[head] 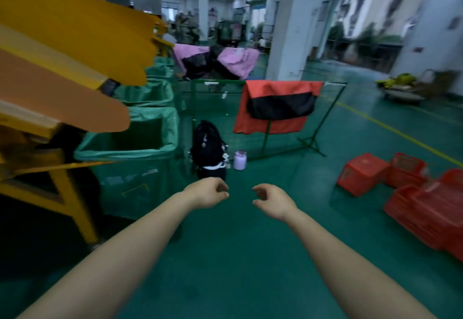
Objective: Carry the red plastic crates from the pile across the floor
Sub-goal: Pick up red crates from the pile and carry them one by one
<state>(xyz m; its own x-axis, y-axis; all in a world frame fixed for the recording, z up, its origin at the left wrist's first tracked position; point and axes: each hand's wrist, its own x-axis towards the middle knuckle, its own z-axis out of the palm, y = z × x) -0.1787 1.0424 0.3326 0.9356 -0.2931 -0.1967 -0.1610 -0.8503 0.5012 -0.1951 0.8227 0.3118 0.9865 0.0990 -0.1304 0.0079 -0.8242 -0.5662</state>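
Two empty hands, and the crates are lying off to our right.
We are holding the left hand (208, 193) and the right hand (273, 201) out ahead of us over the floor (238, 256), with the fingers loosely curled and gripping nothing. The crates (426, 208) are sitting in a red pile on the floor at the right edge of view, well apart from both hands, and the pile's long side is running along that edge. One front crate (360, 173) is lying closest to us. The right hand is the nearer one, so we are judging that the coming move calls for a turn to the right and a reach down. We are finding no writing that can be read: pale marks on the green bin (135, 180) are too blurred, and the crates are showing no legible label.
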